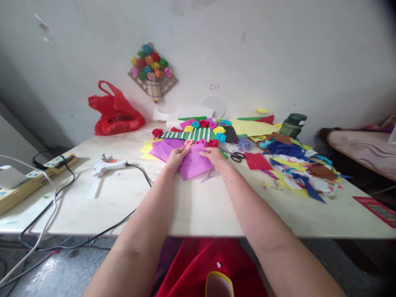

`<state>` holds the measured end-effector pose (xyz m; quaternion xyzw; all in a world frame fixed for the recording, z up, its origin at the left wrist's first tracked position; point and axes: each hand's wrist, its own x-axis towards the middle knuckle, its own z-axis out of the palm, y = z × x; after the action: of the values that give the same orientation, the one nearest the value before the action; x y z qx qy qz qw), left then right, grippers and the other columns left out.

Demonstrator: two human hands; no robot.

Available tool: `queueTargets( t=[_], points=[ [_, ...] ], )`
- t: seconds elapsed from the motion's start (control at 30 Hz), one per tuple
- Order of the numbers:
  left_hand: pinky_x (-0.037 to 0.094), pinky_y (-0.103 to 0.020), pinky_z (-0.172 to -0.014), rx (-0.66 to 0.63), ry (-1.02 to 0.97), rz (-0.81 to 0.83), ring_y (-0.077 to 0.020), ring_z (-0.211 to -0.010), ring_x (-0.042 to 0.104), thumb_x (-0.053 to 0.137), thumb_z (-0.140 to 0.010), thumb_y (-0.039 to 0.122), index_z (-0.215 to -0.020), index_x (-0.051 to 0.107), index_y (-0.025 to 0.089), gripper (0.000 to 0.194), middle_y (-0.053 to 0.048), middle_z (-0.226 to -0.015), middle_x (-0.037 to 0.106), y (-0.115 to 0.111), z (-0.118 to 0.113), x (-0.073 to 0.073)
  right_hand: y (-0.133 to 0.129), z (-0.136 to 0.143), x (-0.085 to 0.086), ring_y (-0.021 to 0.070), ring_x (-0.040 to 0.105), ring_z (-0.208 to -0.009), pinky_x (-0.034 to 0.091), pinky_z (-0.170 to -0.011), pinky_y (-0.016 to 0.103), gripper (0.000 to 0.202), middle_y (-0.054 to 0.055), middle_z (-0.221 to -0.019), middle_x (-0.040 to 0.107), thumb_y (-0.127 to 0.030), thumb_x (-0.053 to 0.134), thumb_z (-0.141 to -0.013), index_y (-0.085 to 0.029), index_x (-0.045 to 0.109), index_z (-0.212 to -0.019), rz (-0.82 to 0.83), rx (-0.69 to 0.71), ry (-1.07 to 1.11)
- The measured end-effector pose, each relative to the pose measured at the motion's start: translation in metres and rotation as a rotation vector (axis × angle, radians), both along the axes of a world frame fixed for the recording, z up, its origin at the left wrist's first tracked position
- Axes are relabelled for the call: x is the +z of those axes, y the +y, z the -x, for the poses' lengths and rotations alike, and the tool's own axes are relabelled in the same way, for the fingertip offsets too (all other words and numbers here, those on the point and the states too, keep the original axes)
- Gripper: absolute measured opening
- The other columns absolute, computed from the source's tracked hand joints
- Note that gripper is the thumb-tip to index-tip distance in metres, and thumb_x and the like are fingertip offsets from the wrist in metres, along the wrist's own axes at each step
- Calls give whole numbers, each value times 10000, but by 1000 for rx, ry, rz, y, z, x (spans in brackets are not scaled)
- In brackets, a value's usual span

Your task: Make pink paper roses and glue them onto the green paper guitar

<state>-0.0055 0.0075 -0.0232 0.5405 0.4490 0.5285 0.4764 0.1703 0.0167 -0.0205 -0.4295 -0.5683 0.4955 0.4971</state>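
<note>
Between my two hands is a sheet of pinkish-purple craft paper [196,163]. My left hand [177,159] pinches its left side, and my right hand [214,157] grips its upper right edge. More purple sheets [163,149] lie on the table by my left fingers, over yellow paper [147,149]. Just beyond my hands rests a green and white striped craft piece [199,134], ringed with paper flowers in red, pink, yellow and blue, such as a blue one [220,137]. Black scissors [238,156] and a red paper square [258,161] lie to the right of my right hand.
A white glue gun [108,167] with a black cord lies left. Beyond it are a power strip [37,177] and a red plastic bag [116,111]. Coloured scraps [297,165] heap at right near a dark green bottle [293,125]. A flower decoration [153,72] hangs on the wall.
</note>
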Motion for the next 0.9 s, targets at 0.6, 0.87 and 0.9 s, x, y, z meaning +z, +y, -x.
queueTargets(
  t=[0.6, 0.87, 0.9],
  points=[
    [407, -204, -449, -137, -218, 113, -100, -478, 543, 772, -617, 380, -728, 573, 131, 337, -1, -578, 597, 0, 2, -1, 0, -1, 2, 140, 563, -574, 462, -605, 272, 223, -36, -562, 621, -325, 737, -495, -175, 625, -616, 27, 8, 86],
    [169, -202, -339, -153, -167, 111, -48, -332, 331, 724, -681, 324, -680, 566, 141, 242, 50, -442, 442, -5, 4, 3, -4, -1, 4, 134, 568, -581, 471, -619, 273, 218, -38, -612, 645, -295, 721, -526, -168, 683, -700, 16, -15, 99],
    [161, -204, -339, -154, -160, 114, -47, -331, 326, 724, -681, 321, -683, 570, 139, 238, 49, -444, 446, -5, 4, 4, -4, -1, 4, 139, 577, -597, 480, -637, 282, 232, -34, -624, 653, -295, 722, -527, -167, 692, -718, 14, -18, 103]
  ],
)
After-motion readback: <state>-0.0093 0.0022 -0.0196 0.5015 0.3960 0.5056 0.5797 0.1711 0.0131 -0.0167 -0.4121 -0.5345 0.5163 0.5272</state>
